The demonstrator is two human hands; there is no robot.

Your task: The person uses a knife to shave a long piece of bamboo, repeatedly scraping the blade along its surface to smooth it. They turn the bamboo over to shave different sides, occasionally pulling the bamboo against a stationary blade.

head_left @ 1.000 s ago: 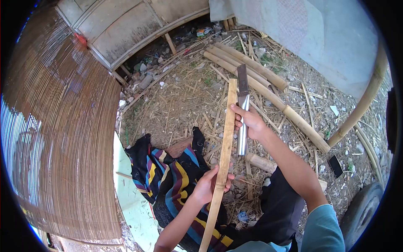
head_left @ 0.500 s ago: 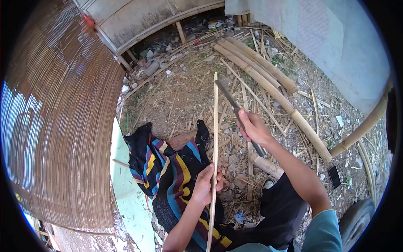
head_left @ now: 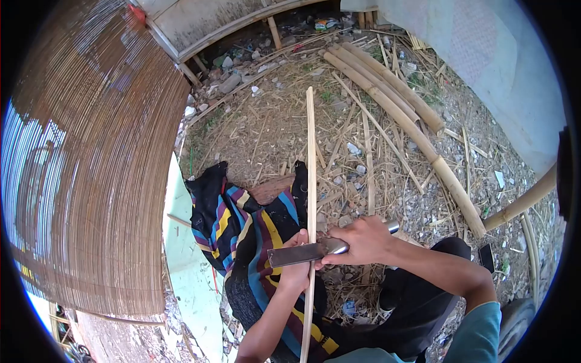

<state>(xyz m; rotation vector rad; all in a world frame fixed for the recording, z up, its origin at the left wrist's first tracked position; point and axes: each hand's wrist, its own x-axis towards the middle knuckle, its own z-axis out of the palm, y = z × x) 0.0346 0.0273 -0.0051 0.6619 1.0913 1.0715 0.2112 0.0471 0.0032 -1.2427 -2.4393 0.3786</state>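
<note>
My left hand (head_left: 293,280) is closed around a long, thin bamboo strip (head_left: 311,151), which stands almost lengthwise in front of me, its far end out over the ground. My right hand (head_left: 366,242) grips a knife (head_left: 293,255) by its shiny metal handle. The broad, dark blade lies crosswise over the strip, pointing left, and hides part of my left hand. Beneath the left forearm spreads a black knitted cloth (head_left: 221,227) with yellow, blue and purple stripes. A reddish-brown block (head_left: 271,190) shows behind it.
Thick bamboo poles (head_left: 402,124) lie at the back right. Shavings and stones litter the ground. A woven bamboo screen (head_left: 97,199) fills the left side, beside a pale green board (head_left: 187,266). At right are a dark phone-like object (head_left: 486,258) and a tyre (head_left: 517,323).
My right hand has drawn the knife from near the strip's far end back towards me, turning the blade leftward over my left hand. The left hand keeps its hold on the strip.
</note>
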